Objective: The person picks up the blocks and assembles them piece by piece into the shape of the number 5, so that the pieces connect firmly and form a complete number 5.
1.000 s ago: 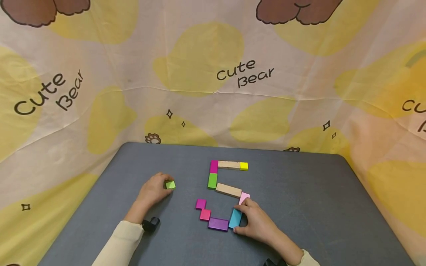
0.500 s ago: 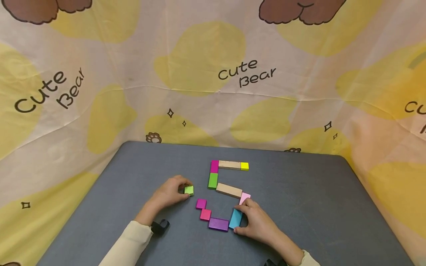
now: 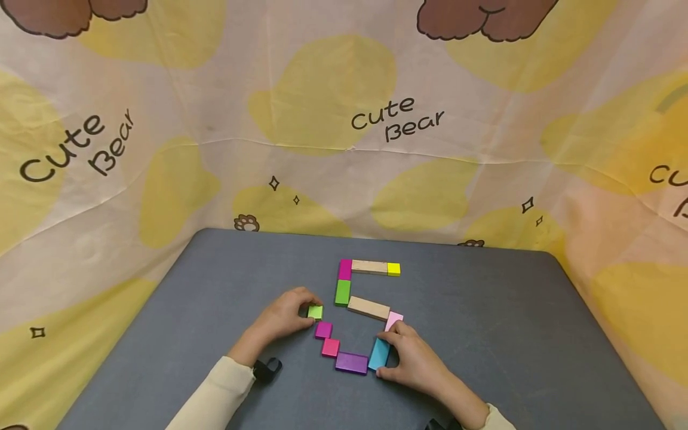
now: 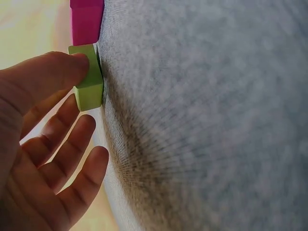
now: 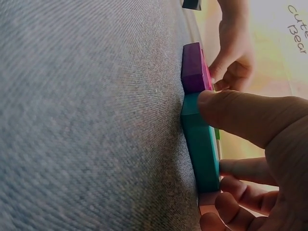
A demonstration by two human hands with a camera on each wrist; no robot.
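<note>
My left hand (image 3: 287,312) pinches a light green cube (image 3: 315,312) between thumb and fingers, just up and left of a magenta cube (image 3: 323,329). The left wrist view shows the thumb on the green cube (image 4: 89,96) and the other fingers loosely bent. On the right, my right hand (image 3: 414,355) holds a blue block (image 3: 379,353) by its two ends, thumb at the near end. That block lies between a purple block (image 3: 352,363) and a pink block (image 3: 394,321). A red-pink cube (image 3: 330,347) sits between the magenta cube and the purple block.
Farther back, a plain wooden block (image 3: 368,307), a green block (image 3: 343,292), another magenta block (image 3: 345,269), a second wooden block (image 3: 369,267) and a yellow cube (image 3: 394,269) continue the curving line on the grey table (image 3: 484,310). A printed cloth (image 3: 322,89) hangs behind.
My left hand has carried the light green cube rightward and slightly nearer, up to the magenta cube. The right hand has stayed at the blue block.
</note>
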